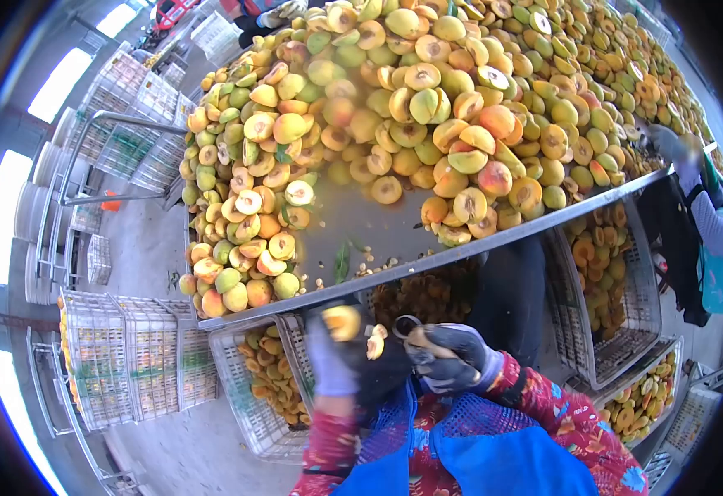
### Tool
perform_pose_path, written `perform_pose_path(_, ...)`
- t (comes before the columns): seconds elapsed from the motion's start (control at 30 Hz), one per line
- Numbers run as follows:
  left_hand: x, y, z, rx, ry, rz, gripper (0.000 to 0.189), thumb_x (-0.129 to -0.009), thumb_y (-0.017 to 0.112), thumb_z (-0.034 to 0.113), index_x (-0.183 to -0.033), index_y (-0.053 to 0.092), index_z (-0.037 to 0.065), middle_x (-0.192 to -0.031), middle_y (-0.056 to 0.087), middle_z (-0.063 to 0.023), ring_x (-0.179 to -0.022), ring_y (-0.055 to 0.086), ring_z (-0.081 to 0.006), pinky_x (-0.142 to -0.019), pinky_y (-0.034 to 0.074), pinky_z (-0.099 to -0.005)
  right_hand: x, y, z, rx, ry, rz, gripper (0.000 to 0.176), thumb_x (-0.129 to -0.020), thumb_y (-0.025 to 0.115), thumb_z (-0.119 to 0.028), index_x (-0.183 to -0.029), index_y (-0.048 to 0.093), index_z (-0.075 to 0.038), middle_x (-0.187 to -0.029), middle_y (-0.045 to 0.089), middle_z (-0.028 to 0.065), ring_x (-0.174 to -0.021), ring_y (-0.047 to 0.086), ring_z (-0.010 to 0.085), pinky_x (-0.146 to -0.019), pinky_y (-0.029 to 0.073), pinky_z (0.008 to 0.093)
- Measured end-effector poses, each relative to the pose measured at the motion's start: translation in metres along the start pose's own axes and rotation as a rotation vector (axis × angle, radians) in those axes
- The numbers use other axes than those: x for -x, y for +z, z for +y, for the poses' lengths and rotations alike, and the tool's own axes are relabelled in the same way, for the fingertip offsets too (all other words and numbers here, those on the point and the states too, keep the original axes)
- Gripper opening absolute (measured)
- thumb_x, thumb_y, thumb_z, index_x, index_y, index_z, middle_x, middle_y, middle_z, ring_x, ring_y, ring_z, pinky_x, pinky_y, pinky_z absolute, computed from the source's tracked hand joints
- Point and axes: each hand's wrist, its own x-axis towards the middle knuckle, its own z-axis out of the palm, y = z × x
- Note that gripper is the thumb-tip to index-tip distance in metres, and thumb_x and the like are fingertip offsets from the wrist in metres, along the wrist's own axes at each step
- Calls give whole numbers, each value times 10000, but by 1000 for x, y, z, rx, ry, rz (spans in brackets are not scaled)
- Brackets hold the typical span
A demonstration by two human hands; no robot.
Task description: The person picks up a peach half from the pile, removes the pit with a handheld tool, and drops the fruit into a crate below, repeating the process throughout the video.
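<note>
My left hand (330,364), gloved and smeared by motion, is closed at the table's front edge around a yellow peach half (342,323). In my right hand (454,360), wearing a dark grey glove, is a pitting tool with a metal ring (407,325) at its end; the fingers are wrapped round its handle. Between the two hands, a pale peach stone (375,341) appears in mid-air, slightly blurred. Just beyond them lies a big heap of peaches (469,149), many halved with stones showing, on a metal table (361,219).
Below the table edge stand crates of peach halves, one crate (275,442) at left and another crate (646,281) at right. Stacked white crates (134,355) and a metal rail (68,165) are further left. A co-worker's gloved hand (667,145) reaches the heap at right.
</note>
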Motion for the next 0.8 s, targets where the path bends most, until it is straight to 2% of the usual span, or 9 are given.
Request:
perform_pose_path(0.03, -4, -27, 16, -76, 70, 172, 341, -1041, 400, 287, -1137, 567, 7, -1005, 667, -140, -920, 655, -197, -800, 538, -334, 11, 10, -8, 32, -26, -42, 391, -1029, 425, -394, -977, 554, -29, -511, 381, -26, -323, 335, 68, -322, 267, 209)
perform_pose_path(0.1, -24, -114, 29, -1302, 577, 456, 343, -985, 489, 281, -1174, 551, 2, -1167, 600, -249, -1030, 612, -386, -841, 512, -485, 17, 15, -18, 366, -114, 342, 409, -1008, 480, -411, -948, 576, -19, -542, 460, 0, -396, 412, 88, -395, 351, 231)
perform_pose_path(0.17, -17, -121, 52, -2142, 526, 698, 340, -945, 543, 258, -1187, 556, 19, -1242, 536, -286, -1049, 572, -471, -883, 477, -536, 16, 0, -26, 732, -136, 816, 422, -1000, 500, -409, -958, 596, 0, -573, 523, 22, -455, 475, 115, -454, 397, 247)
perform_pose_path(0.3, -67, 4, 91, -1797, 840, 184, 281, -879, 591, 194, -1125, 600, 59, -1107, 591, -244, -983, 589, -411, -826, 494, -479, 19, -75, -25, 1161, -290, 560, 403, -997, 526, -371, -1187, 621, -29, -873, 627, 7, -843, 597, 92, -739, 492, 232)
perform_pose_path(0.4, -127, 107, 68, -1852, 1262, -260, 382, -865, 517, 137, -1237, 600, 141, -1100, 608, -203, -951, 610, -364, -801, 523, -430, 32, -5, -31, 1122, -59, 738, 402, -992, 531, -390, -1136, 634, -28, -832, 603, -20, -696, 538, 57, -594, 448, 214)
perform_pose_path(0.47, -179, 147, 36, -2053, 1119, -418, 515, -845, 608, 183, -1352, 524, 226, -1282, 495, -245, -963, 623, -405, -836, 528, -445, 37, 5, -27, 1122, -98, 798, 399, -987, 538, -398, -1112, 637, -32, -808, 588, -32, -621, 493, 43, -522, 411, 210)
perform_pose_path(0.6, -206, 165, 27, -2079, 834, -568, 580, -840, 645, 262, -1385, 472, 167, -1235, 524, -269, -934, 652, -400, -827, 535, -446, 51, 7, -19, 1037, -211, 799, 408, -988, 530, -410, -1111, 627, -34, -814, 594, -19, -644, 502, 49, -552, 421, 221)
perform_pose_path(0.73, -179, 126, 39, -1733, 750, -492, 760, -780, 749, 304, -1336, 401, -79, -1103, 628, -235, -984, 657, -318, -827, 543, -419, 46, -21, -21, 1334, -346, 885, 410, -990, 523, -389, -1106, 600, -3, -850, 630, 77, -762, 579, 143, -688, 480, 294)
perform_pose_path(0.8, -181, 101, 23, -1098, 455, -598, 683, -823, 731, 273, -1333, 414, -53, -1085, 637, -169, -973, 643, -242, -826, 543, -371, 36, -14, -17, 1640, -496, 944, 397, -989, 518, -357, -1081, 564, 26, -893, 644, 212, -849, 639, 301, -778, 497, 386)
